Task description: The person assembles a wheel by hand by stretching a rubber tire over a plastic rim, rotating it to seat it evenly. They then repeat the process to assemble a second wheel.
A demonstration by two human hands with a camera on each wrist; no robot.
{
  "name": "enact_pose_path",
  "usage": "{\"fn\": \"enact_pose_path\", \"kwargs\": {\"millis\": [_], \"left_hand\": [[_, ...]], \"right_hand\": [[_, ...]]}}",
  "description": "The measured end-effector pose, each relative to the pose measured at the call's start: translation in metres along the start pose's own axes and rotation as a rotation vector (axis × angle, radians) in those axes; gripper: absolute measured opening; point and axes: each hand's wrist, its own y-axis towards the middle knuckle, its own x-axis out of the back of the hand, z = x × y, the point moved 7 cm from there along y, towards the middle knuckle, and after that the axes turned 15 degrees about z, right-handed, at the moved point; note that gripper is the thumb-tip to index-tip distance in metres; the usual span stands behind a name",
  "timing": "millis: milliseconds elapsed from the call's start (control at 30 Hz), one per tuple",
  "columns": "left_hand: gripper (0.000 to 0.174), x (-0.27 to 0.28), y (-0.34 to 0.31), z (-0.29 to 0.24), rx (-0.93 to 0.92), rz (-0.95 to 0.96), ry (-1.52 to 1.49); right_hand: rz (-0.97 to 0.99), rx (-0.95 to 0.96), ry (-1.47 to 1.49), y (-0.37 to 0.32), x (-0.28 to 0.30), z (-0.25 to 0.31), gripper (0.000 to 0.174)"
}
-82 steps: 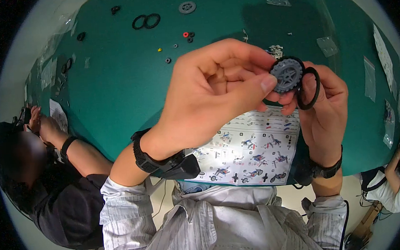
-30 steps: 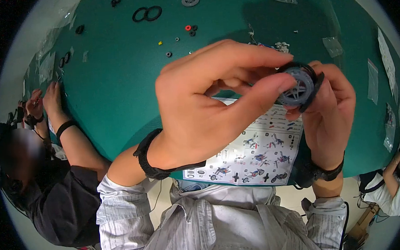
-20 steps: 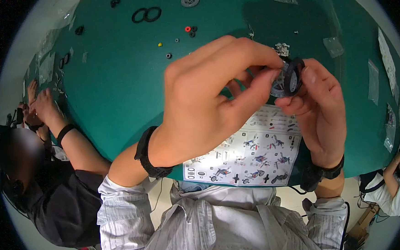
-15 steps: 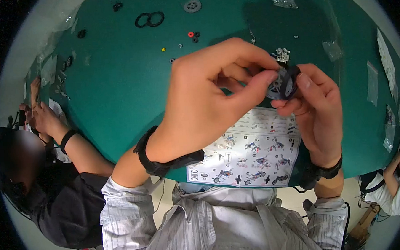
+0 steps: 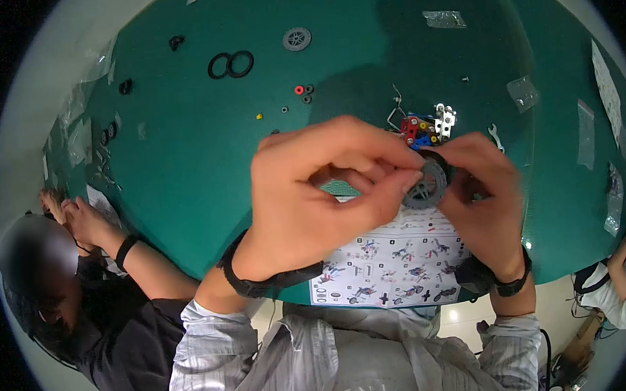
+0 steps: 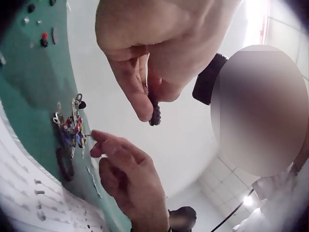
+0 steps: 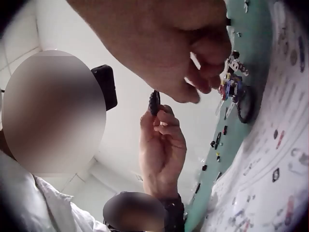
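Observation:
My left hand (image 5: 335, 201) pinches a grey spoked toy wheel (image 5: 427, 188) between thumb and fingertips. In the left wrist view the wheel (image 6: 155, 115) appears edge-on, dark and knobbed. My right hand (image 5: 481, 189) is close by on the right; both wrist views show it apart from the wheel. Its fingers (image 7: 195, 79) are loosely bent, with nothing visible between them. Near these fingers lies a partly built model (image 5: 423, 128) of red, blue and silver parts. Beside it the wrist views show a black rubber tyre (image 7: 246, 104).
A printed instruction sheet (image 5: 382, 263) lies at the table's near edge. Farther back are two black tyres (image 5: 230, 65), a second grey wheel (image 5: 296, 39), small red and black rings (image 5: 303, 92) and a small wrench (image 5: 496, 138). Another person (image 5: 111, 301) sits at the left.
My right hand has let go of the black tyre it held against the wheel and moved apart. The left hand keeps the wheel, lower in view. The model and wrench now show more fully.

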Motion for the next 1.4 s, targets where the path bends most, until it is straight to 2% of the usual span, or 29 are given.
{"fn": "enact_pose_path", "kwargs": {"millis": [100, 200, 367, 500, 700, 933, 1100, 1167, 1300, 1400], "left_hand": [[0.016, -0.006, 0.001, -0.004, -0.042, 0.034, 0.068], [0.018, -0.013, 0.002, -0.004, -0.089, 0.058, 0.192], [0.024, -0.022, 0.0, -0.007, -0.203, 0.061, 0.401], [0.033, -0.024, 0.002, -0.017, -0.198, 0.128, 0.496], [0.041, -0.021, -0.001, -0.017, -0.152, 0.118, 0.625], [0.043, -0.021, -0.001, -0.025, -0.24, 0.026, 0.661], [0.049, -0.022, -0.005, -0.024, -0.333, -0.015, 0.69], [0.051, -0.024, -0.007, -0.024, -0.372, -0.024, 0.699], [0.053, -0.025, -0.009, -0.02, -0.383, -0.032, 0.674], [0.054, -0.025, -0.009, -0.02, -0.363, -0.041, 0.674]], "right_hand": [[0.125, -0.166, 0.729, -0.006, -0.003, -0.009, 0.021], [0.158, -0.073, 0.933, -0.01, -0.009, -0.009, 0.016], [0.179, -0.053, 0.926, -0.011, -0.011, -0.014, 0.014], [0.194, -0.011, 0.884, -0.009, -0.012, -0.014, 0.013], [0.188, -0.036, 0.894, -0.009, -0.011, -0.018, 0.013], [0.131, 0.05, 0.879, -0.008, -0.01, -0.016, 0.013], [0.164, 0.243, 0.571, -0.004, 0.0, -0.009, 0.017], [0.158, 0.265, 0.515, -0.003, 0.001, -0.01, 0.018], [0.128, 0.103, 0.761, -0.009, -0.006, -0.017, 0.021], [0.086, -0.027, 0.811, -0.008, -0.008, -0.016, 0.028]]}}
